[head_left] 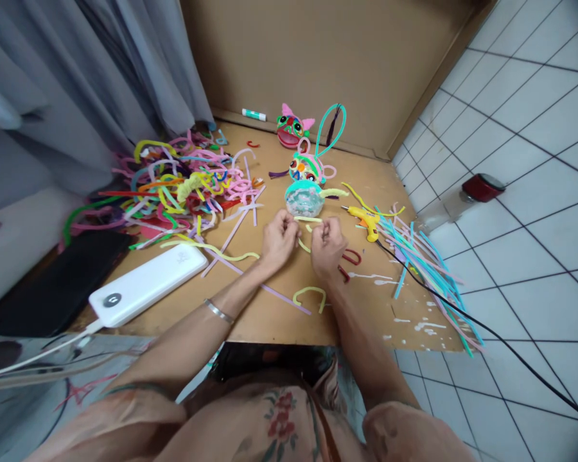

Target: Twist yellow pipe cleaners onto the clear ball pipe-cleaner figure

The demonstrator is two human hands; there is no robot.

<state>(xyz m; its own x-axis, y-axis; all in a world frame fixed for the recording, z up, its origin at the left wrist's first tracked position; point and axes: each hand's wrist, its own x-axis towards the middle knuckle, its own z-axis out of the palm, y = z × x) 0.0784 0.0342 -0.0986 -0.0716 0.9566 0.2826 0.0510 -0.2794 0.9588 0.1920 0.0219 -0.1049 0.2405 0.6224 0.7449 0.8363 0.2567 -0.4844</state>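
My left hand (278, 240) and my right hand (326, 244) are both pinched shut on a short yellow pipe cleaner (307, 220) that runs between them, just above a cardboard board (270, 314). Right behind the hands sits a teal and white ball figure (304, 197) with a yellow stem. A curved yellow piece (309, 295) lies on the board near my right wrist. A silver bangle (218, 310) is on my left wrist.
A big tangle of coloured pipe cleaners (183, 186) lies at left, a teal and pink bundle (424, 263) at right. A yellow glue gun (366, 222) with black cord, a white power bank (149, 284), two finished figures (293, 128) and a glue stick (253, 115) are around.
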